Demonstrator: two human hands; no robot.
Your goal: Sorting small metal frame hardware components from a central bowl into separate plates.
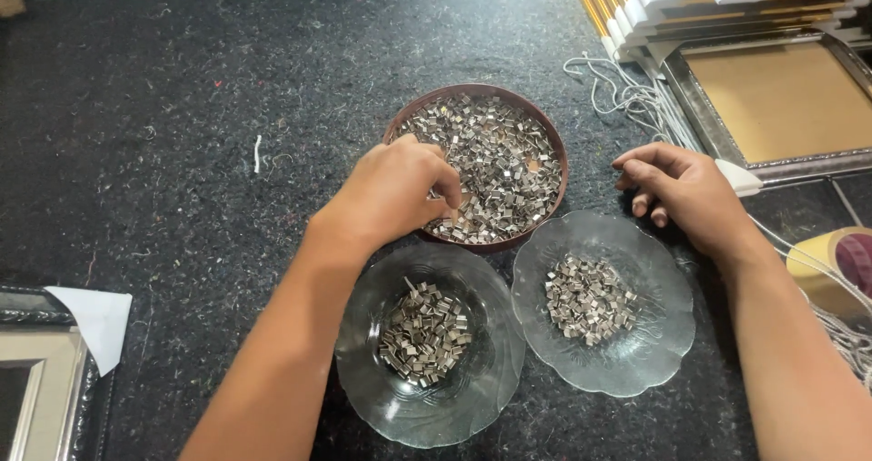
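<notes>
Nearest the camera sit two clear, scalloped glass dishes, side by side and touching at their rims: the left glass dish (430,352) holds a small heap of little bent silver metal clips, and the right glass dish (603,299) holds a similar, flatter heap. Just beyond them, touching both, is the round brown shallow bowl (479,163) filled nearly to its rim with the same small silver metal clips (504,166).

The left hand (400,188) reaches over the near edge of the brown bowl, its grip drawn together with fingertips pinched down into the pile; it seems to be closed on one or a few clips, though the pieces are too small to tell for sure. The right hand (686,188) rests on the table just right of the bowl and behind the right dish, fingers loosely curled and holding nothing.

To pick well here, a light pinch at the surface of the pile looks better than digging in, since the clips lie tangled and would come up in clumps; lifting straight up and keeping the wrist clear of the dish rims would avoid knocking them.

The table (182,152) is covered in dark grey, linty felt. At the far right lie a silver picture frame with a tan backing board (781,102), a stack of gold mouldings (727,2) and loose white cord (627,93); another silver frame corner (41,379) shows at the near left.
</notes>
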